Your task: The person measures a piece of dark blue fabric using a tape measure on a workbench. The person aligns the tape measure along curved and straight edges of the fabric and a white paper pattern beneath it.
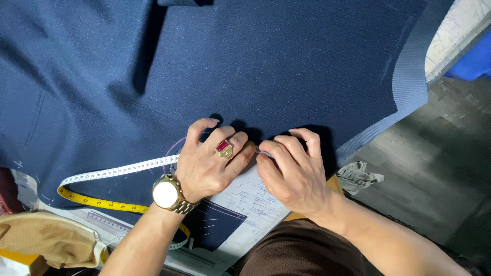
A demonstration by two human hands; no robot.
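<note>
Seen from above, two bare hands meet at the near edge of a large sheet of navy blue cloth (266, 66) spread over a work table. The right hand (294, 171) has its fingers curled and pressed together, fingertips pinching a small pale object, possibly chalk; only a sliver shows at the fingertips, so its kind cannot be told. The left hand (212, 163) lies just beside it, touching it at the fingertips, fingers bent and pressing flat on the cloth edge. It wears a gold ring with a red stone (224, 148), and a gold wristwatch with a white face (168, 194) sits on the wrist.

What lies beneath the two hands is hidden. A faint curved pale line shows on the cloth just left of the left hand.

A tape measure (110, 174), white on one side and yellow on the other, runs from under the left hand out to the left, loops back and passes under the left forearm. Below the hands lies a white paper sheet with blue pen lines (250, 204), partly covered by the arms. At the lower left, tan fabric (46, 237) is cut off by the frame. To the right, off the table, a crumpled pale scrap (358, 176) lies on the dark grey floor (434, 168). The cloth runs past the frame at top and left.
</note>
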